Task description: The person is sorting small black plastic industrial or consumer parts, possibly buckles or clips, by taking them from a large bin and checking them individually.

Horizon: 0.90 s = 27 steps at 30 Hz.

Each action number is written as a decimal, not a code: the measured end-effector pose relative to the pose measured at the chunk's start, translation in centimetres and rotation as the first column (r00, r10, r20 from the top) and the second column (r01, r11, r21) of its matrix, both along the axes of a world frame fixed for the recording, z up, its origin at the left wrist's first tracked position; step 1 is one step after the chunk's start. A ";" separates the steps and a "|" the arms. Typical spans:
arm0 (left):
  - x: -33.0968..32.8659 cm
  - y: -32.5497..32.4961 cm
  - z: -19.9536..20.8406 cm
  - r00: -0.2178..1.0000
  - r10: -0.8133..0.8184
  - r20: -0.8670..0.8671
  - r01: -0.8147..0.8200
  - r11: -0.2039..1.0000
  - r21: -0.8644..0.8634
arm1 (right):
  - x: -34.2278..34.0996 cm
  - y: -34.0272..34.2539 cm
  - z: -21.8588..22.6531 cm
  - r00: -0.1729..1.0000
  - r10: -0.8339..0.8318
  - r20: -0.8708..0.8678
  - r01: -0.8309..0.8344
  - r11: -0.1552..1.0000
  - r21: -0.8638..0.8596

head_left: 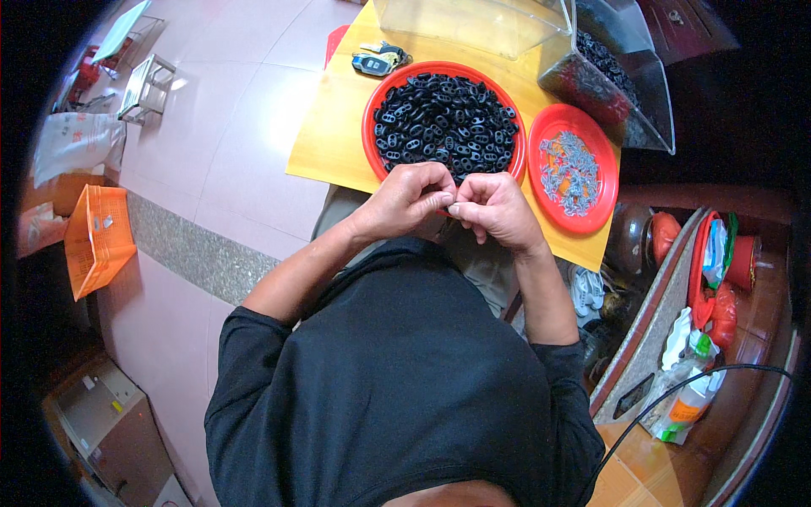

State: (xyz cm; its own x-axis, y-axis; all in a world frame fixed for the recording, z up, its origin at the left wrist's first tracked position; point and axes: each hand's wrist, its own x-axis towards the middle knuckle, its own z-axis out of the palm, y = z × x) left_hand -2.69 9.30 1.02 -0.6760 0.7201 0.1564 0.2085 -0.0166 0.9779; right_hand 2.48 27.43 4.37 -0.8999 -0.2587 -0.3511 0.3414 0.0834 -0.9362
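My left hand (416,193) and my right hand (493,208) meet at the near rim of a round red tray (369,127). Thumbs and fingers of both are pinched together, tip to tip. A small dark piece seems to sit between them, mostly covered by the fingertips, so its kind is unclear. Heaped in the tray are many small black oval pieces with holes (448,122). To the right, a smaller red plate (581,221) carries a scatter of tiny grey-silver slender pieces (568,173).
Car keys (380,59) lie on the yellow tabletop (329,139) at the far left. Behind stand clear plastic bins (625,106), one with dark pieces inside. A shelf at right holds bags and a bottle (694,393); a black cable (676,384) crosses there. An orange basket (101,237) stands left.
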 end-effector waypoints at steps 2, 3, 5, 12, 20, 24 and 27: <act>0.2 0.0 0.1 1.000 0.018 0.019 -0.017 0.999 -0.033 | 0.2 -0.3 -0.3 0.998 -0.050 -0.039 0.051 0.999 0.016; 0.4 0.0 -0.1 0.990 0.032 0.140 -0.034 0.999 0.010 | 0.3 -0.5 -0.4 0.992 -0.100 -0.078 0.102 0.994 0.029; 0.8 0.2 -0.5 0.947 0.025 0.320 -0.064 0.992 0.111 | 0.4 -0.5 -0.3 0.992 -0.089 -0.086 0.092 0.995 0.025; 1.9 -0.2 -0.9 0.786 -0.079 0.613 -0.079 0.971 0.228 | 0.9 0.2 -0.3 0.991 -0.118 -0.062 0.120 0.992 0.031; 2.9 0.7 -1.4 0.710 -0.011 0.704 -0.243 0.935 0.259 | 1.7 -1.2 -1.1 0.957 -0.286 -0.049 0.278 0.952 -0.128; 3.3 1.3 -1.4 0.654 0.038 0.755 -0.346 0.903 0.254 | 2.4 -2.4 -2.4 0.887 -0.454 -0.080 0.428 0.875 -0.226; 3.2 1.2 -1.4 0.684 0.080 0.725 -0.353 0.906 0.233 | 2.6 -2.4 -3.1 0.851 -0.521 -0.062 0.487 0.828 -0.280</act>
